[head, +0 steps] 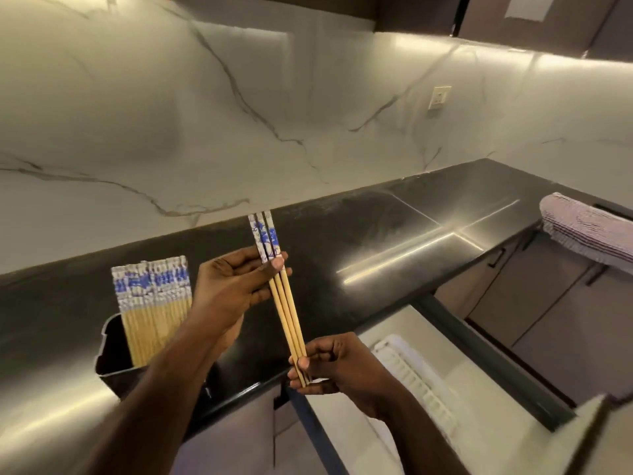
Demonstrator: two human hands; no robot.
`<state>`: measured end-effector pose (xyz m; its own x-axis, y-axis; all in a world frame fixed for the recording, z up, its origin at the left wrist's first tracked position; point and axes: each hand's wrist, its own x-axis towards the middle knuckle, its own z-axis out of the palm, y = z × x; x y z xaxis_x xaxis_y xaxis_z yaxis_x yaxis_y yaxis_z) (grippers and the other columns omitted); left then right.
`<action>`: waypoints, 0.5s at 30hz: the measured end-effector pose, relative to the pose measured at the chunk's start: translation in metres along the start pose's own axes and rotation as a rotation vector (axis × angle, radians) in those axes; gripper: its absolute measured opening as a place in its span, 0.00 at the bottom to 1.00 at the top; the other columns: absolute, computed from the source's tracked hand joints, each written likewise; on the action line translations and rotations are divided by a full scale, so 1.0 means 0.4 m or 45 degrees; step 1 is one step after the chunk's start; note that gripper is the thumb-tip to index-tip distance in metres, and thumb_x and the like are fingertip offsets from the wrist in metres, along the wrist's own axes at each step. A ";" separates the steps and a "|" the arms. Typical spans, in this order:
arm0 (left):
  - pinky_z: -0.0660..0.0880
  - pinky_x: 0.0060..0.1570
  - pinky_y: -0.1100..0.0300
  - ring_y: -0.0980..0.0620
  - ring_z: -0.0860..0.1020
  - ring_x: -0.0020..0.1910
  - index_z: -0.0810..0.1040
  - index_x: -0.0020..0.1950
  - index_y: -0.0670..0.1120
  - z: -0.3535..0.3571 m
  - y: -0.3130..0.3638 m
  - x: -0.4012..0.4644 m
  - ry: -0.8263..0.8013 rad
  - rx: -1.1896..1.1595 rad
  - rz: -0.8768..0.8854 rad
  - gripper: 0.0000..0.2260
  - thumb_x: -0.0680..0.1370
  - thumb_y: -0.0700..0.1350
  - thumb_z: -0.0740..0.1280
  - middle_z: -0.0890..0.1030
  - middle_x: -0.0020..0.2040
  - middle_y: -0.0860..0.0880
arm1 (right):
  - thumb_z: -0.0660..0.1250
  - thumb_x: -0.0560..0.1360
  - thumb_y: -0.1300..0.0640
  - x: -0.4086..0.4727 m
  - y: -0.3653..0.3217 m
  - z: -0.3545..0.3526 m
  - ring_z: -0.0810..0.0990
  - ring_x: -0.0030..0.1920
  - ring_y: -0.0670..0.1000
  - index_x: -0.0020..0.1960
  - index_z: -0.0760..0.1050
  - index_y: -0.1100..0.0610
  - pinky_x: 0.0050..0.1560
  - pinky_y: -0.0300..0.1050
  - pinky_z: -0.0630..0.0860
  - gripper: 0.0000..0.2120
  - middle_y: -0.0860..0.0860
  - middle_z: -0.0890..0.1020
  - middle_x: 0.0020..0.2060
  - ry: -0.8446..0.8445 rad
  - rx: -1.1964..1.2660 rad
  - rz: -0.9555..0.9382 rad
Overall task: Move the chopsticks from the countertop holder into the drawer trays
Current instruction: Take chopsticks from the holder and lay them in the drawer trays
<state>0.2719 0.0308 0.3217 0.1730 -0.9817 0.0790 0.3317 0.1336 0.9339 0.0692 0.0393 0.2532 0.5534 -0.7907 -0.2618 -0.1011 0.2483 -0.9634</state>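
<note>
A small bundle of three wooden chopsticks [286, 305] with blue-and-white patterned tops hangs in the air over the black countertop's front edge. My left hand [229, 289] pinches the bundle just below the patterned ends. My right hand [329, 366] grips the thin tips low down. Several more chopsticks [152, 303] of the same kind stand upright in a dark holder [109, 351] on the counter at the left. Below and to the right, the open drawer [442, 341] shows a white ribbed tray [416, 380].
The black countertop [394, 241] runs along a marble backsplash with a wall socket [439, 97]. A striped cloth [589, 231] lies folded at the far right. Brown cabinet doors [555, 296] sit under the counter beyond the drawer.
</note>
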 end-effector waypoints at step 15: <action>0.83 0.43 0.54 0.43 0.85 0.46 0.82 0.51 0.38 0.282 -0.441 -0.112 -0.025 0.032 -0.570 0.13 0.68 0.40 0.73 0.86 0.47 0.40 | 0.66 0.74 0.71 -0.274 0.262 -0.313 0.83 0.39 0.56 0.43 0.83 0.67 0.51 0.56 0.82 0.07 0.62 0.83 0.39 0.317 0.066 0.612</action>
<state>0.1011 0.0362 0.1925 -0.0004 -0.9445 -0.3286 0.3472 -0.3083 0.8857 -0.1057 0.0819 0.1737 0.2414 -0.6886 -0.6838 -0.2503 0.6366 -0.7294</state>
